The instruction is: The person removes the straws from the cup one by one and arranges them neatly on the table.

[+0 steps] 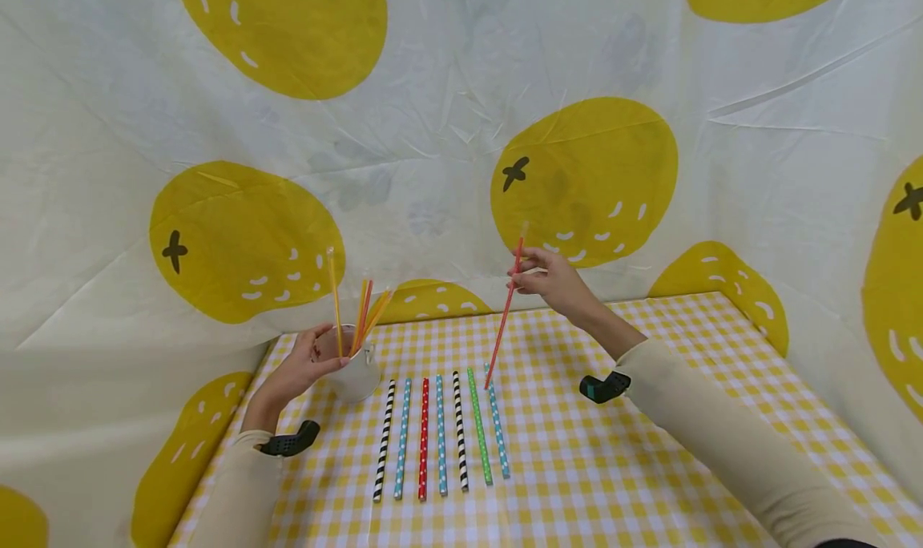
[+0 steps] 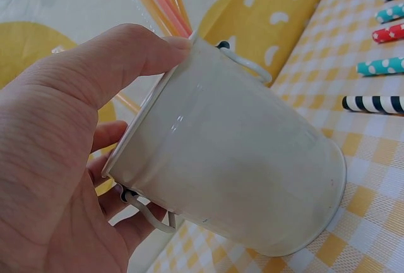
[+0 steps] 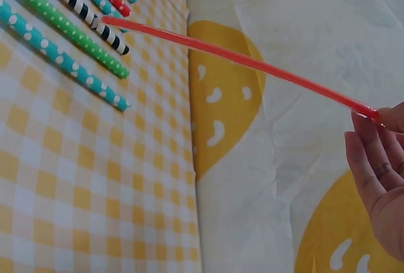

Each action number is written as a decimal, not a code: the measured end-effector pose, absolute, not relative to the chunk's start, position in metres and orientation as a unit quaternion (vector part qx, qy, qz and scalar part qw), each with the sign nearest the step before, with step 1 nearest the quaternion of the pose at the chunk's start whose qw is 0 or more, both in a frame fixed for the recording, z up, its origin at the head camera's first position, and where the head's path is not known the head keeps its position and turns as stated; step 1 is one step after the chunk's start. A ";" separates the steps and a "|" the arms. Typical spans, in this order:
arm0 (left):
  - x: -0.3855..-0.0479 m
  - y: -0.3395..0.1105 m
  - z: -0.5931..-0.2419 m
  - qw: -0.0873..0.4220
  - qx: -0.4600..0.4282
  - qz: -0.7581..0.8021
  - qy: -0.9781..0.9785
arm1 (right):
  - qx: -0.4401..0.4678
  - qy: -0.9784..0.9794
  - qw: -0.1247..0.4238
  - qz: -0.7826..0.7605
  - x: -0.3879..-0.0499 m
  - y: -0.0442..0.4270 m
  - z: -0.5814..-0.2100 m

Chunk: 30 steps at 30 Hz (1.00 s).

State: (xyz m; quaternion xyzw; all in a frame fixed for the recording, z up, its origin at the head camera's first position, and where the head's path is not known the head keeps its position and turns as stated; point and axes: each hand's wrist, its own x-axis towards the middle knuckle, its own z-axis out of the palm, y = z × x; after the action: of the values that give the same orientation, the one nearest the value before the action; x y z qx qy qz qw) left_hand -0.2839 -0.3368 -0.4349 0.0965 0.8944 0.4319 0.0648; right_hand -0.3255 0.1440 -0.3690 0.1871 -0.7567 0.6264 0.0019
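My left hand (image 1: 306, 372) grips the rim of a white metal bucket (image 1: 358, 381), thumb and fingers on opposite sides of it; in the left wrist view the bucket (image 2: 233, 153) has small side handles. Orange and red translucent straws (image 1: 364, 316) lean inside. My right hand (image 1: 558, 284) pinches a red translucent straw (image 1: 502, 324) near its upper end; it slants down, its lower end over the far end of the rightmost blue dotted straw (image 1: 497, 428). In the right wrist view the red straw (image 3: 252, 62) runs from the fingertips across the picture.
Several patterned straws lie in a row on the yellow checked cloth (image 1: 577, 468): black-striped (image 1: 384, 444), blue dotted, red dotted (image 1: 423, 444) and green dotted (image 1: 479, 428). Behind the table hangs a white sheet (image 1: 425, 131) printed with large yellow fruit shapes.
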 end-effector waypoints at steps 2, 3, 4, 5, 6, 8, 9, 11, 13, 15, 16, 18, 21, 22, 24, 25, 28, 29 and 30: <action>-0.284 -0.337 -0.434 0.065 0.097 0.431 0.895 | 0.180 -0.761 0.002 0.624 -0.325 0.150 -0.372; -0.284 -0.337 -0.434 0.065 0.096 0.430 0.895 | 0.177 -0.763 0.003 0.622 -0.326 0.154 -0.374; -0.284 -0.336 -0.434 0.065 0.097 0.428 0.896 | 0.174 -0.764 0.003 0.621 -0.326 0.157 -0.376; -0.283 -0.336 -0.433 0.066 0.096 0.427 0.897 | 0.171 -0.765 0.004 0.621 -0.326 0.159 -0.378; -0.283 -0.336 -0.433 0.067 0.096 0.426 0.897 | 0.170 -0.765 0.004 0.621 -0.325 0.162 -0.379; -0.283 -0.336 -0.432 0.068 0.094 0.424 0.898 | 0.166 -0.764 0.004 0.623 -0.325 0.168 -0.383; -0.283 -0.336 -0.432 0.069 0.094 0.424 0.898 | 0.161 -0.764 0.003 0.625 -0.324 0.171 -0.385; -0.283 -0.336 -0.432 0.068 0.093 0.424 0.898 | 0.153 -0.762 0.001 0.629 -0.323 0.177 -0.388; -0.283 -0.336 -0.432 0.068 0.093 0.425 0.898 | 0.145 -0.762 0.002 0.631 -0.321 0.183 -0.391; -0.283 -0.336 -0.432 0.067 0.093 0.425 0.898 | 0.139 -0.763 0.005 0.631 -0.320 0.189 -0.394; -0.283 -0.336 -0.432 0.067 0.094 0.425 0.898 | 0.139 -0.764 0.007 0.630 -0.319 0.193 -0.396; -0.284 -0.336 -0.432 0.066 0.093 0.425 0.898 | 0.142 -0.771 0.012 0.621 -0.318 0.199 -0.399; -0.285 -0.336 -0.433 0.066 0.093 0.427 0.897 | 0.148 -0.788 0.016 0.598 -0.317 0.210 -0.405; -0.285 -0.336 -0.433 0.066 0.093 0.427 0.897 | 0.150 -0.792 0.013 0.592 -0.317 0.214 -0.407; -0.285 -0.336 -0.433 0.065 0.093 0.428 0.897 | 0.151 -0.802 0.005 0.578 -0.319 0.221 -0.412; -0.284 -0.336 -0.433 0.065 0.094 0.429 0.896 | 0.150 -0.805 -0.001 0.574 -0.320 0.225 -0.414; -0.284 -0.336 -0.433 0.065 0.095 0.430 0.895 | 0.147 -0.817 -0.025 0.556 -0.321 0.235 -0.419; -0.284 -0.336 -0.433 0.065 0.096 0.430 0.895 | 0.147 -0.823 -0.033 0.548 -0.322 0.238 -0.420; -0.283 -0.336 -0.433 0.065 0.096 0.430 0.895 | 0.146 -0.827 -0.041 0.541 -0.321 0.241 -0.421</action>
State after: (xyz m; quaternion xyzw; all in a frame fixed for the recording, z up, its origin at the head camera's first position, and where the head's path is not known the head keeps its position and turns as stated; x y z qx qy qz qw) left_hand -0.2835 -0.3361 -0.4331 0.0959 0.8955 0.4298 0.0651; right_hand -0.3214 0.2408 -0.4205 0.1460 -0.8274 0.5408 -0.0412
